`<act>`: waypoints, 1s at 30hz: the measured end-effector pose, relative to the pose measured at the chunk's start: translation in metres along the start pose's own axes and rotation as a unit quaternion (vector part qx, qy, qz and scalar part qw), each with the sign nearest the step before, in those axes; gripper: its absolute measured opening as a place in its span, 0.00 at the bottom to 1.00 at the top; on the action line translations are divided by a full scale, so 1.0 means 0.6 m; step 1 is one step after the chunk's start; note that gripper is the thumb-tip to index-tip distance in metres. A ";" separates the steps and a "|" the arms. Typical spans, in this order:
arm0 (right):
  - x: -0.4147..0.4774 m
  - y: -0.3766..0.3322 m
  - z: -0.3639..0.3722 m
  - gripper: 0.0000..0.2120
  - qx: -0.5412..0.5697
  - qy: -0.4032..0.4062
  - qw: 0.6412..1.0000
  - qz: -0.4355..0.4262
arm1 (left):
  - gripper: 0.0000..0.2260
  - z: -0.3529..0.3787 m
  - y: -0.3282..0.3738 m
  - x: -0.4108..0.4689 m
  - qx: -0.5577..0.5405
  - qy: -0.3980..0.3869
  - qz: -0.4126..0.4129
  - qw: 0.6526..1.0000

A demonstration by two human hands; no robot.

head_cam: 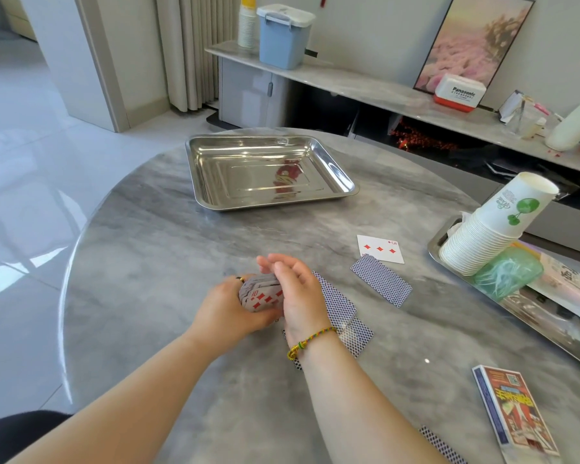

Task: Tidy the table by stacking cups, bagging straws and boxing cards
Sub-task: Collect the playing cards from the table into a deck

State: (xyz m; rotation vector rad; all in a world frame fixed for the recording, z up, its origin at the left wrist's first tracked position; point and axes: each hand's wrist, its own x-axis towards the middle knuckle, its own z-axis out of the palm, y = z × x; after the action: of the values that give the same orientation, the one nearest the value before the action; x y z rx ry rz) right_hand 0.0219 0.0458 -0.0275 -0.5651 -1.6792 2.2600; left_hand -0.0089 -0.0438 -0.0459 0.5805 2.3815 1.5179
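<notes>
My left hand (226, 311) grips a thick pack of playing cards (260, 293), a red diamond card facing up. My right hand (295, 293) stands on edge against the pack's right side, fingers straight. Loose face-down cards (340, 308) lie under and right of my right wrist. Farther right lie another face-down card (380, 284) and a face-up three of diamonds (379, 248). One more face-down card (441, 443) shows by my right forearm. The card box (514, 410) lies at the near right. A stack of paper cups (489, 229) lies tilted in the right tray (437, 241) beside a green bag (508, 272).
An empty steel tray (345, 190) sits at the far middle of the round marble table (154, 236). Papers and wrappers (573, 289) fill the right tray. A sideboard behind holds a blue bin (282, 36), more cups (247, 25) and a white-and-red box (459, 93).
</notes>
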 end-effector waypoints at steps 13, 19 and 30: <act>-0.005 0.016 0.009 0.07 -0.078 -0.002 0.997 0.010 | 0.22 -0.020 -0.026 0.005 0.188 -0.066 0.032 0.979; -0.006 0.016 0.008 0.14 -0.054 -0.031 0.998 -0.012 | 0.14 -0.017 -0.008 0.001 0.052 -0.041 -0.013 0.998; 0.009 0.019 0.004 0.17 -0.099 -0.033 0.994 0.019 | 0.14 -0.028 -0.026 0.010 0.097 -0.087 -0.032 0.991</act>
State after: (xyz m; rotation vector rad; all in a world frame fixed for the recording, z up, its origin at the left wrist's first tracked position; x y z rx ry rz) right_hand 0.0164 0.0428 -0.0385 -0.5747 -1.9567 2.1730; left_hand -0.0240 -0.0604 -0.0527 0.6433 2.4008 1.1667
